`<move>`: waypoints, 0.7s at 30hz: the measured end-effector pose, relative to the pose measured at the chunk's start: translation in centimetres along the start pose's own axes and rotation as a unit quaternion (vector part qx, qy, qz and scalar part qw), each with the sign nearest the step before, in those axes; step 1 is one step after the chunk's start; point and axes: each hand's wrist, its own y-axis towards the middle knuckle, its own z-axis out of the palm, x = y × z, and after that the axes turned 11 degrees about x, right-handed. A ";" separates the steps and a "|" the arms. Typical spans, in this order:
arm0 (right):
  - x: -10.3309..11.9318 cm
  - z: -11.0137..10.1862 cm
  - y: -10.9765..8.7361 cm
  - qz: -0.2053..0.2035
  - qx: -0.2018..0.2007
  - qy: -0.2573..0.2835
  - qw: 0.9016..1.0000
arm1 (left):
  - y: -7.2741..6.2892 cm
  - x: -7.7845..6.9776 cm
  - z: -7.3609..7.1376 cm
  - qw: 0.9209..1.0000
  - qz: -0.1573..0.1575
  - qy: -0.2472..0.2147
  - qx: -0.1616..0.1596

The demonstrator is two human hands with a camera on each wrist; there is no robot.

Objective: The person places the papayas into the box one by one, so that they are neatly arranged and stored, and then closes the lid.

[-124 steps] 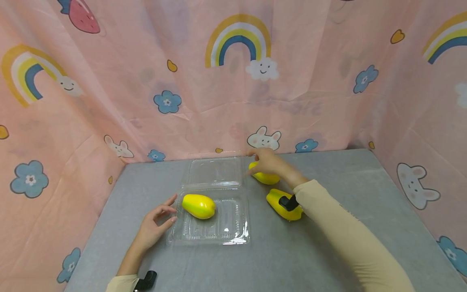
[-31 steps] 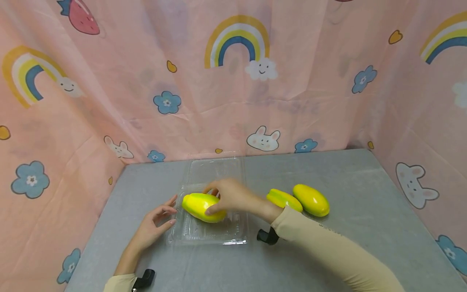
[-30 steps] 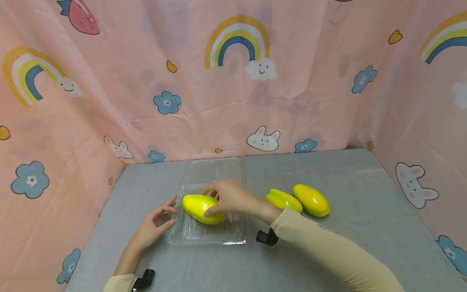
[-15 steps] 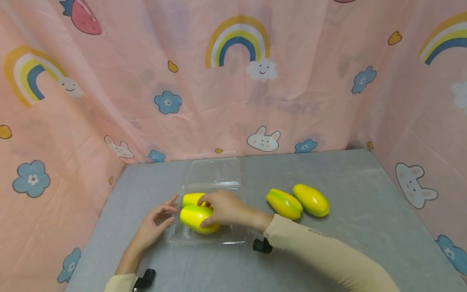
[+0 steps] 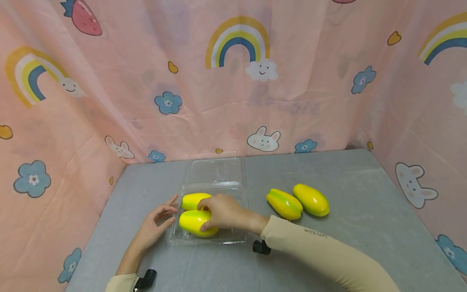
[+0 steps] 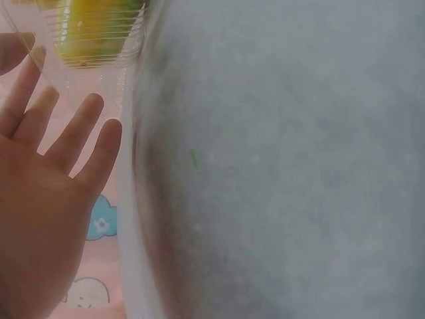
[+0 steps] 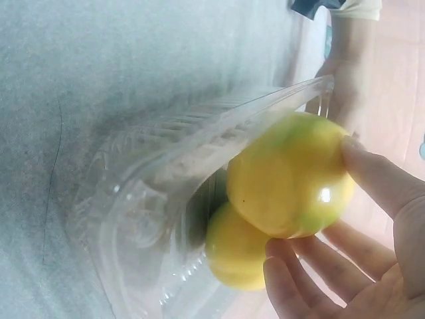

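Observation:
My right hand [image 5: 224, 211] grips a yellow papaya with green streaks [image 5: 193, 222] in the near left part of a clear plastic clamshell box [image 5: 237, 237]. Thumb and fingers are on opposite sides of it in the right wrist view. Just behind lies a second papaya [image 5: 193, 200], partly hidden by my fingers. At the box's left edge my left hand [image 5: 151, 227] has loosely extended fingers, close to or touching the rim. The left wrist view shows that hand [image 6: 46, 179] beside the box wall [image 6: 99, 56], with yellow fruit seen through the plastic.
Two more papayas lie right of the box, one streaked green [image 5: 284, 204] and one plainer yellow [image 5: 311, 200]. The box's clear lid [image 5: 215, 170] lies folded back toward the pink printed curtain [image 5: 310, 81]. All stand on a grey table [image 5: 346, 174].
The right hand took the papaya from beside the lid into the box, then moved it nearer, in front of the papaya lying there. The left hand stayed at the box's left edge.

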 end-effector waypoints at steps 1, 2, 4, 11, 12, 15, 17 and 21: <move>0.1 0.0 0.0 -0.002 -0.001 -0.002 1.000 | 0.0 0.0 0.0 1.000 0.001 0.000 0.000; 0.1 -0.1 0.0 -0.002 -0.001 -0.006 1.000 | 0.0 -0.1 0.0 1.000 0.001 0.000 0.000; 0.2 -0.1 0.1 -0.005 -0.001 -0.011 1.000 | 0.0 -0.1 0.0 1.000 0.001 -0.002 -0.001; 0.5 0.3 0.5 -0.017 -0.002 -0.039 0.999 | 0.0 -0.1 0.1 1.000 -0.008 -0.004 0.000; 0.5 0.3 0.6 -0.019 -0.002 -0.042 0.999 | 0.0 -0.1 0.1 1.000 -0.007 -0.006 0.000; 0.6 0.5 0.9 -0.025 0.003 -0.051 0.998 | 0.0 -0.1 0.1 1.000 -0.004 -0.008 -0.001; 0.6 0.6 1.1 -0.027 0.007 -0.046 0.999 | 0.0 -0.1 0.1 1.000 -0.001 -0.006 -0.001; 0.5 0.8 1.4 -0.024 0.012 -0.033 0.999 | 0.0 -0.1 0.1 1.000 0.003 -0.006 -0.001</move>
